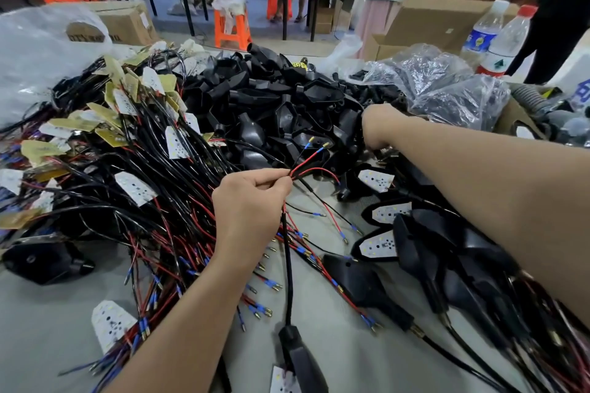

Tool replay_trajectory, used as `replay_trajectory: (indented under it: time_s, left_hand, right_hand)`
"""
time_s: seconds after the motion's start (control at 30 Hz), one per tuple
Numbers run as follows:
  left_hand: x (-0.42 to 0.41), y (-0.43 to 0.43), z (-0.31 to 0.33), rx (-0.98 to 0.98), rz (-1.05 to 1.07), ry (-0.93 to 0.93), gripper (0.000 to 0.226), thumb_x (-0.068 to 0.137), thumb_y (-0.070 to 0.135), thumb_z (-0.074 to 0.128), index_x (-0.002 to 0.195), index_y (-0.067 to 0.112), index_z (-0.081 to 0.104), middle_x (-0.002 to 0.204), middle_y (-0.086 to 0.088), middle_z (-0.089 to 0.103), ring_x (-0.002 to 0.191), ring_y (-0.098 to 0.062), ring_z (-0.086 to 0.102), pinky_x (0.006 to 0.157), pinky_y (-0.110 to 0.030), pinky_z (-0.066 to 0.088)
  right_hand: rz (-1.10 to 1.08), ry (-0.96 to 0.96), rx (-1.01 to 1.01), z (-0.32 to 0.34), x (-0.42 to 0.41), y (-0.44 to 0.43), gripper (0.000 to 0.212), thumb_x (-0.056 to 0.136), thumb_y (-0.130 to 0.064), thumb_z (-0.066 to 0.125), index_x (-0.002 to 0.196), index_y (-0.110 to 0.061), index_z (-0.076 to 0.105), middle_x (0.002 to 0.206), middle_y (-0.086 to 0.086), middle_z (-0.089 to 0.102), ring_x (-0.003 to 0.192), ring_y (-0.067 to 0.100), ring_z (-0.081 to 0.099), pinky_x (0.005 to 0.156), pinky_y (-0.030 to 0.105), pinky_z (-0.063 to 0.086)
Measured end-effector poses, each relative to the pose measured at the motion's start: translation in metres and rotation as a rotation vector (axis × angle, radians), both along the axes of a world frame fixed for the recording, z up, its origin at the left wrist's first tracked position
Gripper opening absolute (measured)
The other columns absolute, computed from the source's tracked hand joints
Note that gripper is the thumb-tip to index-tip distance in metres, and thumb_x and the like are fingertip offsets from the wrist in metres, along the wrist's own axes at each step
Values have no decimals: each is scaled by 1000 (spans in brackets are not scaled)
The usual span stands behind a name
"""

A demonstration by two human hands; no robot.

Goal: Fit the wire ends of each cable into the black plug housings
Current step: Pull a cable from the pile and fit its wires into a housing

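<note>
Closest in, one black housing (300, 357) lies on the grey table (48, 329), smooth matt plastic that tapers to a neck where its cable (288, 265) enters. Across the left of the table sprawls a heap (127, 201) of thin red and black leads tagged with flat white boards (135, 188). Behind it is a pile of empty housings (271, 105), hollow shells with a dull sheen. The left hand (249, 201) pinches that cable where the sheath ends, thumb against curled fingers, so the leads fan out above the table. The right hand (380, 124) reaches into the pile's right edge with its fingers buried, and whether it grips anything cannot be told. The wire ends (319, 146), blue-sleeved with brass tips, stand free beside the pile. This looks like the fetching step, with a fresh shell being sought. Next the tips need bunching and steering into a narrow neck, with the limp leads held taut.
</note>
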State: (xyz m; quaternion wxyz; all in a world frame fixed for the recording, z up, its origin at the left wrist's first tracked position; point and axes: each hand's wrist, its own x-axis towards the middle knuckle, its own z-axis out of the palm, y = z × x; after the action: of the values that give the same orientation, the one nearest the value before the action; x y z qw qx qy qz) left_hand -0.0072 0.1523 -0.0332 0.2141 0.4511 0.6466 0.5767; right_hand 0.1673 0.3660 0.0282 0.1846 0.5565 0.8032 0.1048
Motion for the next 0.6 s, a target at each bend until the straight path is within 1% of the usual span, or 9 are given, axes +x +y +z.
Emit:
replay_trajectory:
  time_s: [0.07,0.13,0.2,0.27,0.3,0.37,0.43,0.53,0.6]
  left_hand:
    - [-1,-1,0,9,-23,2,19,86,21,82,83,39,80,69,24,73,68,6,72,70,-14,58]
    - [0,-2,-1,2,-50,19,30,85,20,83,76,46,75,66,23,73,65,3,73,68,-22,62]
    - [0,-3,-2,-8,-55,46,32,84,19,84,72,46,72,64,23,72,61,2,71,64,-22,61]
    - [0,-4,-2,-5,-46,77,30,84,20,84,74,45,72,66,25,72,62,4,71,64,-20,60]
    - [1,-4,-1,5,-40,92,30,84,21,84,74,46,72,68,27,72,64,6,71,65,-20,60]
    - [2,-5,1,44,-35,95,29,84,19,83,76,45,73,73,28,73,69,7,71,70,-20,60]
    - [4,-5,1,66,-19,99,25,84,16,81,78,39,75,75,26,73,70,4,71,71,-20,60]
    - [2,-4,-3,78,13,127,29,85,7,76,83,36,76,74,21,73,73,5,71,73,-15,58]
    - [-1,-3,-5,88,32,166,32,86,0,71,92,30,81,79,21,74,78,6,71,80,-16,58]
  right_hand:
    - [15,-6,8,10,-1,-5,25,81,4,59,60,-7,52,69,9,51,59,25,51,55,31,46]
    - [24,26,42,25,-3,-12,19,80,7,56,64,-3,56,73,13,54,59,24,50,57,32,46]
    - [19,131,92,43,-6,-20,15,81,8,53,75,-1,64,80,15,58,63,26,52,61,33,47]
    - [28,299,123,60,-10,-32,20,85,4,57,90,-4,74,91,12,66,73,27,60,65,32,49]
    - [25,452,99,66,-12,-42,21,87,1,60,98,-8,76,91,9,68,77,25,62,69,34,53]
    - [-1,925,-78,64,-17,-74,18,90,1,64,100,-11,74,83,8,69,70,22,65,75,42,59]
    - [-29,1384,-240,50,-24,-108,16,93,6,58,99,-7,66,82,17,64,63,22,64,70,42,60]
    - [-97,1844,-253,20,-30,-141,18,98,8,51,98,-8,59,91,20,56,58,18,62,59,30,58]
    - [-169,2065,-224,1,-33,-152,17,98,7,53,103,-9,56,87,15,54,58,17,64,59,28,58]
